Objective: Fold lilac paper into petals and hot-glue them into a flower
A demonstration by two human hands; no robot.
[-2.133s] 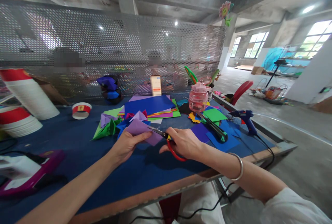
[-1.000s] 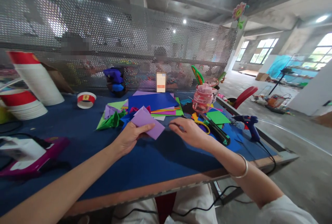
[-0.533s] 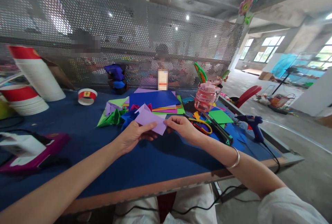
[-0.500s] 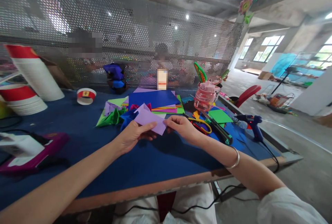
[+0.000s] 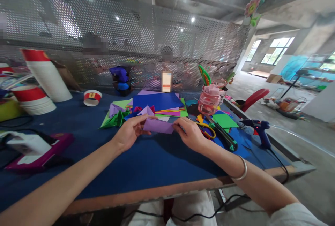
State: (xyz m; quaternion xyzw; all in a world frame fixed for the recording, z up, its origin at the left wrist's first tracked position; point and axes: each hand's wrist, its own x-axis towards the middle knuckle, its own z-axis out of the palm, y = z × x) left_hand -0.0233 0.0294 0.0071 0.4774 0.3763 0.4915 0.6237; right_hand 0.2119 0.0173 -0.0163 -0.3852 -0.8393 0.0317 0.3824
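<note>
A folded piece of purple paper (image 5: pixel 158 126) is held above the blue table between my two hands. My left hand (image 5: pixel 132 130) pinches its left end, and my right hand (image 5: pixel 188 132) grips its right end. Just behind the paper lie green folded paper (image 5: pixel 118 118) and other folded pieces in blue, magenta and light purple. A stack of coloured sheets with a blue sheet (image 5: pixel 158 101) on top lies farther back. To the right of my right hand are yellow-handled scissors (image 5: pixel 209 130) and a green and black cutter (image 5: pixel 224 136).
At the right, a glue gun (image 5: pixel 259 130) and a pink jar (image 5: pixel 208 100) stand near green paper squares. Stacked paper cups (image 5: pixel 49 76), a single cup (image 5: pixel 92 98) and a magenta power strip (image 5: pixel 43 152) are at the left. Perforated metal panels rise behind the table.
The purple paper has turned from a tilted, pointed shape to a nearly level strip. Both hands still hold it, and the view has shifted slightly left.
</note>
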